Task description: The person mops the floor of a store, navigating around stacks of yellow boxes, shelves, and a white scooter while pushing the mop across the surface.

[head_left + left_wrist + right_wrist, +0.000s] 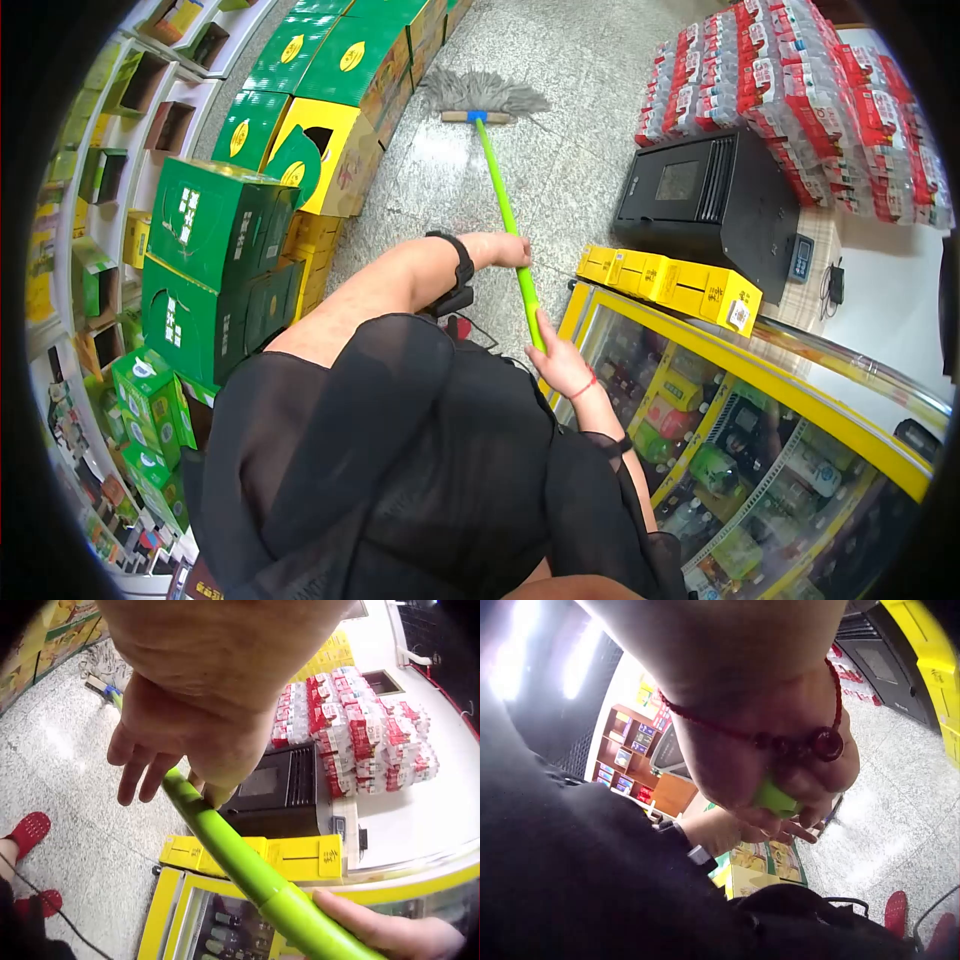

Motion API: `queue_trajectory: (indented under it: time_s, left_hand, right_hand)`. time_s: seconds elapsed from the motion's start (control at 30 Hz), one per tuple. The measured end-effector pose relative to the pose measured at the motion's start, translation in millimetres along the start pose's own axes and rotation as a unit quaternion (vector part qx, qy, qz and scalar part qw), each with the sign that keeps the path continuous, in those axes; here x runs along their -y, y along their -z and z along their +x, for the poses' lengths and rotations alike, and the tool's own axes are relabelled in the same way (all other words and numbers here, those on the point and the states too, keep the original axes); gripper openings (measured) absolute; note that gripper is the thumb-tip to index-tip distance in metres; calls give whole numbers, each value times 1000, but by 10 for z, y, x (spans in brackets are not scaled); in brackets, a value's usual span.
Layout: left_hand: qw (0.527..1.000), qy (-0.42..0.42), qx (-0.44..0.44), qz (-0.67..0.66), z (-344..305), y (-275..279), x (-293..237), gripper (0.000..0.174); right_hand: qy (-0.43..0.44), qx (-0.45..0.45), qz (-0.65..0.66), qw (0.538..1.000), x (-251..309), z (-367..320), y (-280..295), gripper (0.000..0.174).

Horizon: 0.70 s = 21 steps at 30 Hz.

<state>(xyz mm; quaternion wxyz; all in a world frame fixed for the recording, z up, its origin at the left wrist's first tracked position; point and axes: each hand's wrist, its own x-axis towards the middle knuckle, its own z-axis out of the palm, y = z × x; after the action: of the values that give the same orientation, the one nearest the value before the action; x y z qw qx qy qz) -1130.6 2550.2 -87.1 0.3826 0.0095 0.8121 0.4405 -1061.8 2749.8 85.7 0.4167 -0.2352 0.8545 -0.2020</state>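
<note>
A mop (501,185) with a bright green handle reaches away from me, its grey string head (485,92) spread on the speckled floor. My left hand (510,250) holds the handle partway down, thumb on one side; in the left wrist view several of its fingers (135,776) hang fairly straight beside it. Nearer my body, my right hand (562,366) grips the upper part of the handle, its thumb lying along it. The right wrist view shows those fingers curled round the green end (776,799).
Stacked green and yellow cartons (215,220) line the left side, beside white shelves (190,100). To the right stand a yellow-framed glass case (700,400), small yellow boxes (665,280), a black machine (700,195) and red-labelled bottle packs (780,90). A cable (67,919) runs near red shoes (31,834).
</note>
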Motion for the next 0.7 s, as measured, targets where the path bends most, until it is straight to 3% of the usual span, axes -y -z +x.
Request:
queue_trajectory:
  time_s: [0.13, 0.23, 0.33, 0.43, 0.57, 0.7]
  left_hand:
    - [989, 33, 116, -82, -389, -388, -436, 40]
    - [983, -16, 149, -103, -358, -821, -466, 43]
    - [973, 19, 206, -100, -334, -928, -589, 45]
    - [969, 81, 210, -103, -425, -752, -731, 42]
    - [972, 40, 208, -105, -138, -576, -570, 41]
    - [978, 41, 180, -99, 176, 58, -444, 41]
  right_hand:
    - [-29, 57, 10, 998, -67, -714, 37, 68]
    - [-41, 60, 22, 997, -227, -1141, -18, 67]
    - [-3, 19, 61, 998, -432, -1343, -123, 66]
    - [12, 4, 80, 997, -425, -1334, -113, 65]
    - [-17, 11, 95, 995, -410, -1077, 55, 62]
    - [-56, 16, 109, 992, -218, -419, 374, 61]
